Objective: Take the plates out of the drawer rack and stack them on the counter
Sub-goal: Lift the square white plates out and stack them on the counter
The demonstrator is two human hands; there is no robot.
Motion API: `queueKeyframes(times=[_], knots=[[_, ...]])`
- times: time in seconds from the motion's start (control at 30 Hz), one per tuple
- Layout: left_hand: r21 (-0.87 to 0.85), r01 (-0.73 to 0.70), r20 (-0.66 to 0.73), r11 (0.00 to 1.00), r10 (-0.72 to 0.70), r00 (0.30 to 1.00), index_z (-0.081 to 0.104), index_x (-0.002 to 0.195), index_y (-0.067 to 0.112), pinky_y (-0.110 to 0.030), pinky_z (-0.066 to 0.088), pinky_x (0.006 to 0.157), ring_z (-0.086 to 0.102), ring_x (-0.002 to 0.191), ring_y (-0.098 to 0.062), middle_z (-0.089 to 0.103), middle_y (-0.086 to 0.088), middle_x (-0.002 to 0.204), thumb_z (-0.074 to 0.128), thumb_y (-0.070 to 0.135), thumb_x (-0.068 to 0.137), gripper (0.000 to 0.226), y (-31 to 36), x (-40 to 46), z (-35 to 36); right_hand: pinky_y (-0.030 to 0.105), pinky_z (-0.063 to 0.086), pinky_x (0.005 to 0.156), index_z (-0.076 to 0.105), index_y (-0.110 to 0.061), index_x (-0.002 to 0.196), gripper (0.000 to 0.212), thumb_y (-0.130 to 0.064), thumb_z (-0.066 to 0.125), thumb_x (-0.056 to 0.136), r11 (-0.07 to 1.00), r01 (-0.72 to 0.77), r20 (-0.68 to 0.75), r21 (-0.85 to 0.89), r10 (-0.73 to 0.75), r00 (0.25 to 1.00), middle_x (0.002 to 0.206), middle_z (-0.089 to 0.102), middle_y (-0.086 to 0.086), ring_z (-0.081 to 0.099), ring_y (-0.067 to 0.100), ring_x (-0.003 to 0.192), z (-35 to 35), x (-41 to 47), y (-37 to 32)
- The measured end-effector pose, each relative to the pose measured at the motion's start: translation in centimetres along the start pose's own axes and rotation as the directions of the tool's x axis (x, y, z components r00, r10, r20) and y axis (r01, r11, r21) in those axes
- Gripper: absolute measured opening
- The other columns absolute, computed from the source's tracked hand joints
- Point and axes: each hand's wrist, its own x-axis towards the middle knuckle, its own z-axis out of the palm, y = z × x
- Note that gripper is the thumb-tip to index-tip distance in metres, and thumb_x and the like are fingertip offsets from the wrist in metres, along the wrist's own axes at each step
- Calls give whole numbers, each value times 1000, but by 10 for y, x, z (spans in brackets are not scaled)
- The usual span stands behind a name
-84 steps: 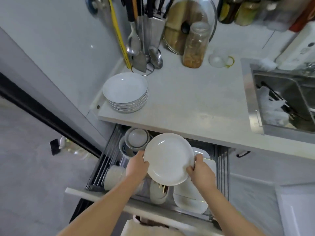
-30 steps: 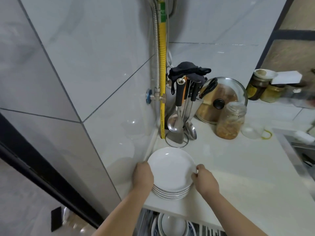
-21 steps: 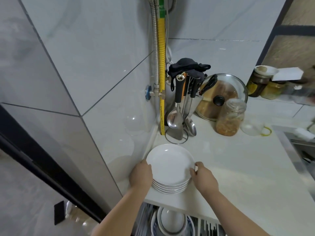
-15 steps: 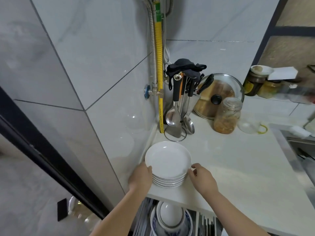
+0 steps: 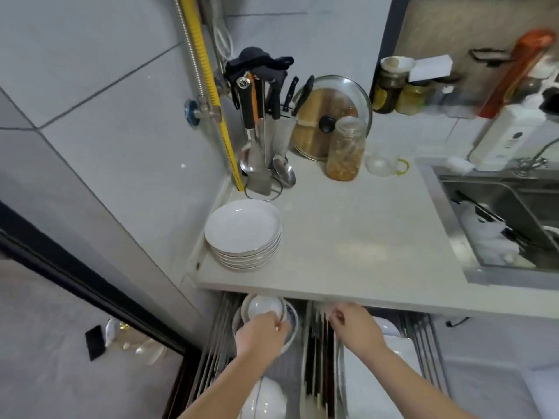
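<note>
1. Both hands are back down in the drawer rack: my left hand hovers over the nested bowls at the back left, fingers loosely curled and not clamped on anything I can make out.
2. My right hand reaches toward the upright slots in the middle, thumb and fingers pinched close, but whether they have hold of an edge I cannot tell.
3. Half a second ago both hands were still on the stack, settling the top plate; now they have let go and it stands alone on the counter, near the left wall.
4. So that plate counts as delivered, and I judge this to be the reach for the next one.
5. Remaining white dishes lie at the right of the rack, under my right forearm.
6. Motion blur smears the rack, so how many are left is unclear.
</note>
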Motion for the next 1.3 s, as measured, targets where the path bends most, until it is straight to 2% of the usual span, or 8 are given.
queueKeyframes(times=[0.2, 0.37, 0.47, 0.7, 0.93, 1.1, 1.23, 1.3], knots=[[47, -32, 196, 998, 23, 980, 46, 63, 26, -30, 50, 67, 65, 78, -17, 62, 3, 71, 40, 53, 91, 39, 35, -22, 81, 30, 49, 92, 56, -21, 124, 35, -33, 44, 94, 969, -245, 64, 19, 244, 968, 123, 60, 0, 56, 17, 114, 27, -56, 96], [142, -35, 302, 989, -10, 953, 62, 86, 25, -30, 53, 74, 65, 83, -15, 69, 5, 87, 40, 56, 90, 38, 49, -29, 153, 30, 48, 90, 56, -21, 124, 34, -32, 43, 94, 914, -403, 161, -46, 405, 900, 125, 58, 3, 57, 21, 113, 52, -83, 168], [170, 4, 340, 985, -62, 938, 63, 87, 27, -26, 47, 67, 62, 79, -14, 67, 7, 85, 39, 55, 91, 38, 52, -28, 189, 30, 50, 88, 58, -20, 121, 32, -29, 44, 93, 880, -472, 182, -50, 473, 862, 125, 57, 5, 59, 22, 110, 68, -87, 203], [171, 92, 407, 981, -155, 900, 60, 98, 18, -32, 50, 70, 64, 81, -19, 68, 0, 91, 37, 38, 95, 31, 54, -2, 247, 39, 46, 92, 42, -9, 132, 39, -17, 43, 94, 842, -538, 198, -28, 533, 823, 137, 45, 11, 47, 28, 125, 105, -64, 256], [218, 145, 366, 965, -218, 905, 43, 117, 9, -32, 44, 61, 58, 73, -22, 63, -7, 91, 39, 28, 97, 28, 53, 32, 288, 35, 46, 96, 33, 1, 133, 42, 1, 39, 91, 822, -537, 188, -190, 567, 802, 134, 46, 16, 49, 28, 123, 136, -40, 279], [261, 133, 379, 956, -228, 897, 36, 132, 5, -34, 48, 62, 67, 86, -27, 67, -12, 97, 37, 26, 98, 40, 52, 44, 307, 36, 50, 88, 36, -4, 129, 37, -6, 44, 94, 796, -560, 108, -230, 593, 798, 130, 45, 12, 49, 27, 121, 144, -32, 281], [316, 83, 346, 945, -196, 917, 41, 127, 4, -26, 37, 45, 52, 59, -19, 69, -11, 92, 41, 20, 98, 33, 49, 51, 312, 36, 52, 84, 34, -5, 129, 39, -3, 46, 92, 786, -560, 88, -262, 597, 797, 129, 44, 11, 49, 26, 120, 144, -33, 278], [325, 51, 340, 944, -167, 926, 43, 125, 3, -25, 30, 40, 54, 60, -20, 69, -10, 89, 42, 19, 99, 31, 47, 51, 311, 36, 52, 81, 35, -5, 129, 38, -4, 46, 92, 786, -558, 86, -266, 596, 798, 128, 44, 11, 50, 26, 118, 142, -35, 276]])
